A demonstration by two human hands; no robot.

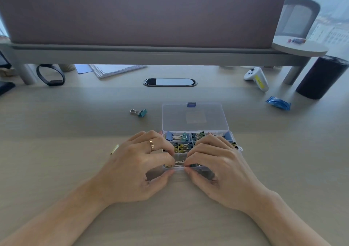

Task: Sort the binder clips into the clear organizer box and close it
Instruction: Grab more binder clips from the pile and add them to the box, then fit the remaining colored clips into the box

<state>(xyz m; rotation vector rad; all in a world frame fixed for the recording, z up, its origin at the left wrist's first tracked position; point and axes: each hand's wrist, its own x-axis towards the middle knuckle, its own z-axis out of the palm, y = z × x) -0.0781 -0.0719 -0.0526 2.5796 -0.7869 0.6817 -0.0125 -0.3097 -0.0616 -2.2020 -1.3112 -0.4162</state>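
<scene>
Binder clips in blue, yellow, teal and black fill the compartments of the clear box, which sits on the desk just in front of the person. Its lid is swung fully open and lies flat on the desk behind it, with a blue latch at the far edge. Both hands are at the box's near row. The left hand, with a gold ring on one finger, has its fingers curled over the near-left corner and its thumb against the front wall. The right hand mirrors it on the near-right side, its fingers curled down into the compartments and its thumb at the front edge. Silver wire handles show between the two sets of fingertips, but I cannot tell whether either hand pinches a clip or only the box wall. One teal clip lies loose on the desk to the left of the lid, well apart from the box. A small gold-coloured thing pokes out from behind the left hand. Farther back are a black wristband, a stack of papers, a white controller and a blue packet.
</scene>
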